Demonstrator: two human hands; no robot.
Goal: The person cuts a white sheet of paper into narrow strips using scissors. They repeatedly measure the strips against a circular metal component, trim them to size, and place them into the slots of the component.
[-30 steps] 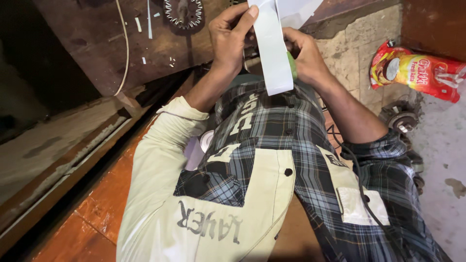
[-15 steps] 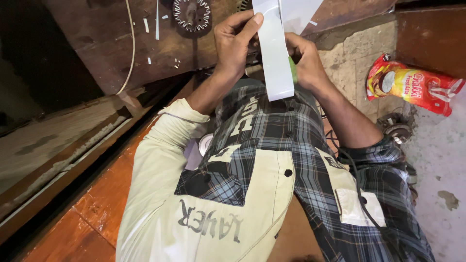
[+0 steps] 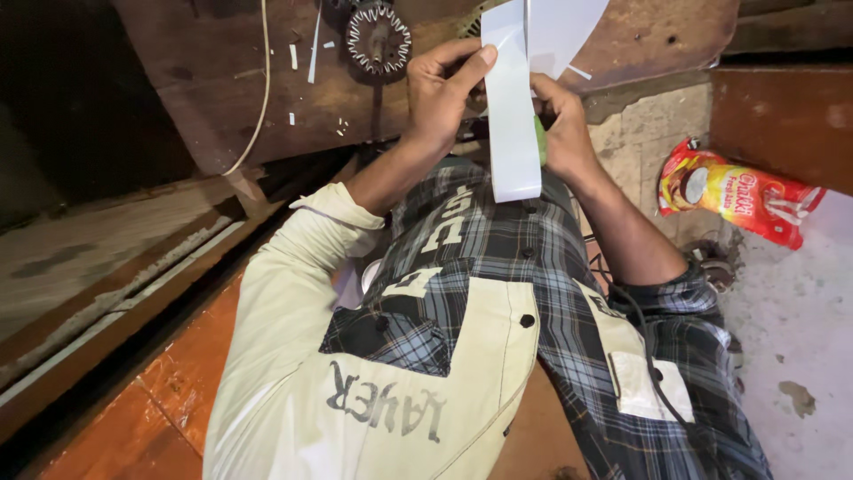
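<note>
At the top centre of the frame, a person's left hand [image 3: 444, 93] pinches the edge of a long white paper strip [image 3: 513, 116] with thumb and fingers, while the right hand [image 3: 564, 124] grips it from behind along with a small green object [image 3: 540, 140]. The strip hangs down over a plaid shirt [image 3: 498, 267]. A toothed metal gear [image 3: 378, 37] lies on the brown wooden desk [image 3: 222, 98] above, and a red snack packet [image 3: 737, 191] rests at right.

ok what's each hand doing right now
Left hand: closed, pinching the white paper strip at its edge.
Right hand: closed behind the strip, gripping something green; what it is cannot be told.
</note>
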